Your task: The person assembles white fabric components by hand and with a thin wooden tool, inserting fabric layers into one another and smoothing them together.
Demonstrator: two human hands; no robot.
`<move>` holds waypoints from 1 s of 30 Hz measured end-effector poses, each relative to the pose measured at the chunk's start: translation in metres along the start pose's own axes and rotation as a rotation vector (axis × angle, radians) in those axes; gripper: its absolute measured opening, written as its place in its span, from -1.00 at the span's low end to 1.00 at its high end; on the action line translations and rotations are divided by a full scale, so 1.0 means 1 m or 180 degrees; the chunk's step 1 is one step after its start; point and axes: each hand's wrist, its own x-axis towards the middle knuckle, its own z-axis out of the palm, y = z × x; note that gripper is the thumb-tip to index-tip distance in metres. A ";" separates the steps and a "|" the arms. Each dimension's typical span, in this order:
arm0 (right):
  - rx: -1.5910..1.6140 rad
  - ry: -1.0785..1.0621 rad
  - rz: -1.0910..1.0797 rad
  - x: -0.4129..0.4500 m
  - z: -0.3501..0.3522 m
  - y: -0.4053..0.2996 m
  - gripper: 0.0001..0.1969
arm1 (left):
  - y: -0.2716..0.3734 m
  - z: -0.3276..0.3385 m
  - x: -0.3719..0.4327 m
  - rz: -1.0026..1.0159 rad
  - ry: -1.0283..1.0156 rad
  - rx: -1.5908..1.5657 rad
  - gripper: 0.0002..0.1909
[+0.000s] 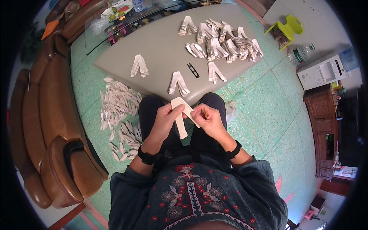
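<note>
My left hand [165, 120] pinches a cream V-shaped strip [180, 126], its thumb on top near the bend. One leg of the strip hangs down between my knees. The other leg runs across to my right hand [210, 120], whose thumb and fingers grip it near its end. A thin brown stick-like piece [205, 113] also pokes up between the right fingers; what it is I cannot tell. Just beyond my hands, on a grey padded surface [120, 51], lie V-shaped pieces [178, 83] and black thread snips [193, 70].
A large cluster of stacked V-shaped pieces [218, 47] covers the surface's far right. Many pale, narrow pieces [119, 100] lie heaped on the green floor at left. A brown leather sofa [54, 115] stands left; a lime-green chair [287, 30] and water dispenser [320, 72] stand right.
</note>
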 end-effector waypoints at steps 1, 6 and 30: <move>0.0010 0.0013 0.0031 0.000 -0.001 0.003 -0.82 | 0.001 -0.001 0.000 -0.0001 -0.0001 0.0003 -0.82; -0.0196 -0.0053 0.0082 -0.001 -0.005 0.007 -0.82 | 0.003 -0.007 -0.002 -0.0254 -0.0172 0.0081 -0.81; 0.0629 -0.0097 0.0243 -0.006 0.003 -0.003 -0.90 | 0.001 -0.004 -0.009 -0.0128 -0.0219 0.0465 -0.84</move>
